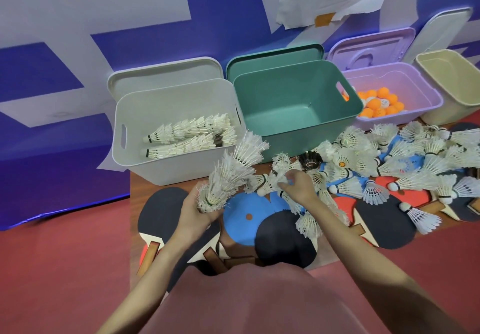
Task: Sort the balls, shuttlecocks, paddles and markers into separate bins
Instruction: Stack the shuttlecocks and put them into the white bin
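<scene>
White stack: a nested column of shuttlecocks (228, 175) is gripped at its base by the left hand (193, 213), fingers curled round it, and is tilted up toward the grey-white bin (135, 162).
Right hand (298, 183): loose shuttlecocks (270, 181) are pinched between its fingertips above a blue paddle (246, 216).
Pile: more shuttlecocks (405, 157) are heaped over the paddles (384, 222) to the right.
Grey-white bin: two rows of stacked shuttlecocks (189, 136) are laid inside.
Green bin (298, 136): set beside it, at centre.
Lilac bin (405, 118): orange balls (379, 103) are held within.
Beige bin (446, 100): placed at far right.
Lids: propped behind the bins against a blue-and-white wall (78, 48).
</scene>
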